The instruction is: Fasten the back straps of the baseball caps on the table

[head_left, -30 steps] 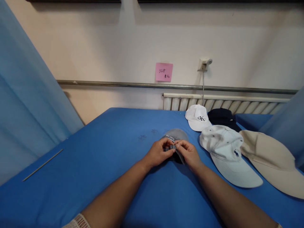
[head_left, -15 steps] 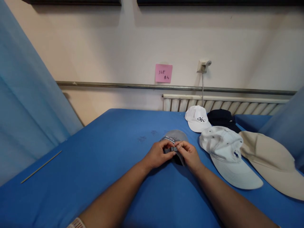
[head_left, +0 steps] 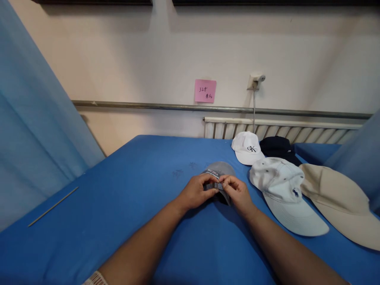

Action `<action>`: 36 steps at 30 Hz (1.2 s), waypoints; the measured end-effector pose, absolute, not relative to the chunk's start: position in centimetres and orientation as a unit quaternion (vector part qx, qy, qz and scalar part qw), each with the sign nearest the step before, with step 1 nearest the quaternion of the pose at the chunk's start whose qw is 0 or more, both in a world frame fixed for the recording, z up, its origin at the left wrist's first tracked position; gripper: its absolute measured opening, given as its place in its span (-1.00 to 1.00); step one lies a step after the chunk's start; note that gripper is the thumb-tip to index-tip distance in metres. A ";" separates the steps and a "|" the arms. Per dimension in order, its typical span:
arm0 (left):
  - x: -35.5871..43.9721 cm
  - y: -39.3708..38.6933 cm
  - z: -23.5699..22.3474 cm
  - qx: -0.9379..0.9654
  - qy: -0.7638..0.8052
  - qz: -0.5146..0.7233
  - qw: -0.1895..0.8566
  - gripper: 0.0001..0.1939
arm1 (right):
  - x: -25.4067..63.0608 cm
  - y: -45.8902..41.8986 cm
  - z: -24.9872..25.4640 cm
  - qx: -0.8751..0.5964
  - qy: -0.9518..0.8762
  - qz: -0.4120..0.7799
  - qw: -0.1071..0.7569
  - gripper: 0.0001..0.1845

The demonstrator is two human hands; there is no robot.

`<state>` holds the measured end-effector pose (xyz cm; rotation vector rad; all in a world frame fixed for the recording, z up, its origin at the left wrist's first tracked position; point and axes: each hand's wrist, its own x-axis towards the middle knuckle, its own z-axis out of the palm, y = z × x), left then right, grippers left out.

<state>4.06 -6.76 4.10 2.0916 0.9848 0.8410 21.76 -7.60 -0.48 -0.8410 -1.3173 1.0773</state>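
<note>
A grey baseball cap (head_left: pixel 223 168) rests on the blue-covered table, its back opening and adjustment strap (head_left: pixel 216 185) turned toward me. My left hand (head_left: pixel 196 192) pinches the strap from the left, close to its small buckle. From the other side, my right hand (head_left: pixel 238 193) grips the strap's right part between thumb and fingers. The fingertips of both hands nearly meet and partly cover the strap. A small label shows on the cap just above the opening. The cap's brim is hidden from view.
To the right lie a white cap (head_left: pixel 246 149), a dark navy cap (head_left: pixel 276 147), a pale cap (head_left: pixel 277 180) and a beige cap (head_left: pixel 335 190). A thin stick (head_left: pixel 53 206) lies at the left. Behind the table (head_left: pixel 118 178) are a radiator (head_left: pixel 231 130) and a rail.
The fingers have shifted slightly at the strap, and more of the buckle shows between them. Both hands stay at the back of the grey cap.
</note>
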 end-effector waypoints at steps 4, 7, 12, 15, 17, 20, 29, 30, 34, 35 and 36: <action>4.0 -6.7 4.0 0.795 0.379 0.322 0.347 -0.79 | 21.9 -7.6 -0.1 -0.348 -0.585 0.472 0.560 -0.78; 4.0 -6.7 4.0 0.795 0.378 0.316 0.354 -0.78 | 21.9 -7.6 -0.1 -0.345 -0.573 0.487 0.561 -0.76; 3.7 -6.4 4.0 0.791 0.362 0.317 0.379 -0.76 | 21.9 -7.4 -0.4 -0.362 -0.546 0.492 0.573 -0.75; 3.3 -6.2 3.9 0.778 0.361 0.323 0.400 -0.68 | 22.4 -7.3 -0.2 -0.366 -0.563 0.486 0.558 -0.72; 3.1 -6.2 3.9 0.769 0.358 0.332 0.414 -0.62 | 22.7 -7.3 0.1 -0.375 -0.593 0.476 0.530 -0.68; 3.1 -6.3 4.1 0.767 0.350 0.331 0.424 -0.60 | 22.8 -7.5 0.5 -0.381 -0.632 0.462 0.491 -0.72; 3.1 -6.7 4.6 0.773 0.363 0.279 0.438 -0.63 | 22.2 -8.1 0.7 -0.366 -0.659 0.494 0.433 -0.68; 2.9 -6.6 4.7 0.771 0.364 0.275 0.445 -0.64 | 22.2 -8.1 0.7 -0.360 -0.651 0.519 0.422 -0.66; 2.2 -6.4 5.6 0.756 0.371 0.274 0.465 -0.67 | 22.7 -7.9 0.7 -0.359 -0.632 0.558 0.401 -0.69; 2.1 -6.4 5.8 0.753 0.372 0.277 0.467 -0.67 | 22.8 -7.8 0.7 -0.360 -0.633 0.552 0.406 -0.71; 2.0 -6.3 5.9 0.750 0.371 0.279 0.470 -0.68 | 22.9 -7.8 0.8 -0.359 -0.636 0.545 0.411 -0.73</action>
